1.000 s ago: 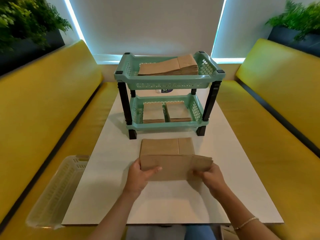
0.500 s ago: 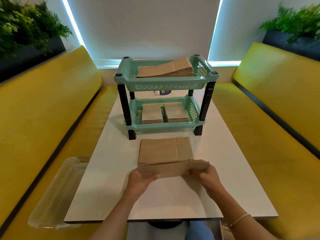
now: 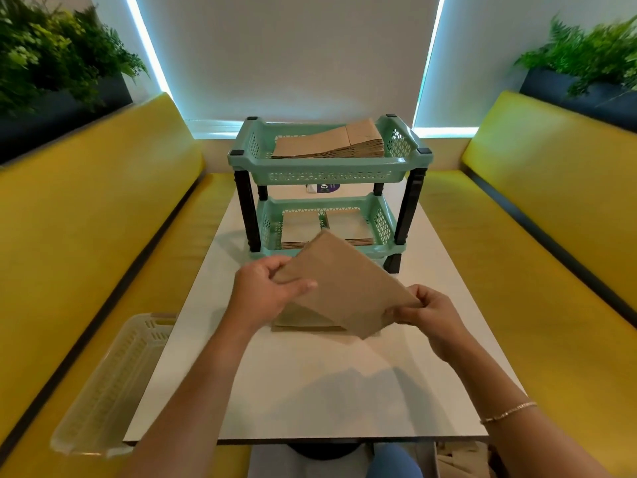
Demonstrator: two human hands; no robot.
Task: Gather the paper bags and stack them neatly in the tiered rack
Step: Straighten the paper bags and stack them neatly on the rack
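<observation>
I hold a bundle of brown paper bags (image 3: 344,284) tilted in the air above the table, in front of the rack. My left hand (image 3: 265,291) grips its left edge, thumb on top. My right hand (image 3: 424,310) pinches its lower right corner. Under the bundle a few more bags (image 3: 303,322) lie flat on the table, mostly hidden. The mint-green two-tier rack (image 3: 327,170) stands at the table's far end. Its top tier carries a stack of bags (image 3: 337,144). The bottom tier holds two smaller stacks (image 3: 348,224) side by side.
The white table (image 3: 310,391) runs between two yellow benches (image 3: 86,236). A pale plastic basket (image 3: 113,384) lies on the left bench beside the table. Planters with green plants (image 3: 51,60) sit behind both backrests. A small purple item (image 3: 327,188) lies behind the rack.
Both hands have lifted the bundle off the table and turned it, its left end now raised toward the rack. The remaining bags stayed flat on the table.
</observation>
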